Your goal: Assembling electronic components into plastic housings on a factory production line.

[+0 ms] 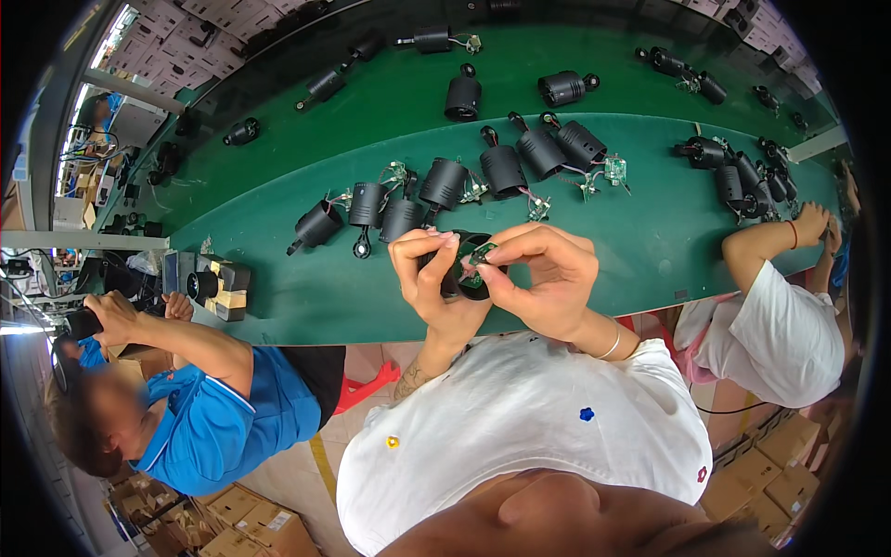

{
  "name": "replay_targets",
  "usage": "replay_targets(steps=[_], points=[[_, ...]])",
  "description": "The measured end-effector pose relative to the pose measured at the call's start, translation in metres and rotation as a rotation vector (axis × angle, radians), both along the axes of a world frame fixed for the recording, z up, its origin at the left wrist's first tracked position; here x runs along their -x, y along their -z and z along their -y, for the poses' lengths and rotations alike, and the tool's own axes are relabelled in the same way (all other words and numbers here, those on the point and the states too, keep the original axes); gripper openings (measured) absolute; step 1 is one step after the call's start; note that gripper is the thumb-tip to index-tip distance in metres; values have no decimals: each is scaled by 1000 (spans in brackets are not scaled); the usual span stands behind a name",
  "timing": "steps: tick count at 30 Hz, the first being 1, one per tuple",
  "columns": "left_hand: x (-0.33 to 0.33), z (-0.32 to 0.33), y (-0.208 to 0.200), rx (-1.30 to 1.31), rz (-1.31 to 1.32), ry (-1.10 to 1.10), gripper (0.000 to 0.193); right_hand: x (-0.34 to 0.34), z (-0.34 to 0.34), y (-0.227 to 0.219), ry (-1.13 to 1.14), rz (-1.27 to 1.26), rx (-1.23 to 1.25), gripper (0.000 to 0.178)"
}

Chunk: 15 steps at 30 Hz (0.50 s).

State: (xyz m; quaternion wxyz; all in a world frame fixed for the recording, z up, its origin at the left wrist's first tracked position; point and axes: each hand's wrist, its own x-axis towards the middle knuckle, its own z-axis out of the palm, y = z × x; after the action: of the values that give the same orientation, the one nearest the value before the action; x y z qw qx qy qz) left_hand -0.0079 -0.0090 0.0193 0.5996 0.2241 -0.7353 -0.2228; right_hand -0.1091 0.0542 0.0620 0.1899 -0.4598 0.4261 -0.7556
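Your left hand is closed around the black camera shell, just above the green tabletop. Your right hand pinches the small green circuit board at the shell's open end.

Green bench, black camera housings with small circuit boards strewn from near edge to far.

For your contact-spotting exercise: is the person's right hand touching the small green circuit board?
Touching. The head view shows the right hand pinching the green circuit board between its fingers, right against the black housing that the left hand holds.
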Motion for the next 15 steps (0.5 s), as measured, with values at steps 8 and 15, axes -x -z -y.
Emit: replay_targets(steps=[8, 15], points=[[0, 0, -2, -39, 5, -3, 47, 4, -1, -2, -2, -245, 11, 19], [0, 0, -4, -59, -15, -43, 48, 5, -3, -1, -132, -246, -140, 19]])
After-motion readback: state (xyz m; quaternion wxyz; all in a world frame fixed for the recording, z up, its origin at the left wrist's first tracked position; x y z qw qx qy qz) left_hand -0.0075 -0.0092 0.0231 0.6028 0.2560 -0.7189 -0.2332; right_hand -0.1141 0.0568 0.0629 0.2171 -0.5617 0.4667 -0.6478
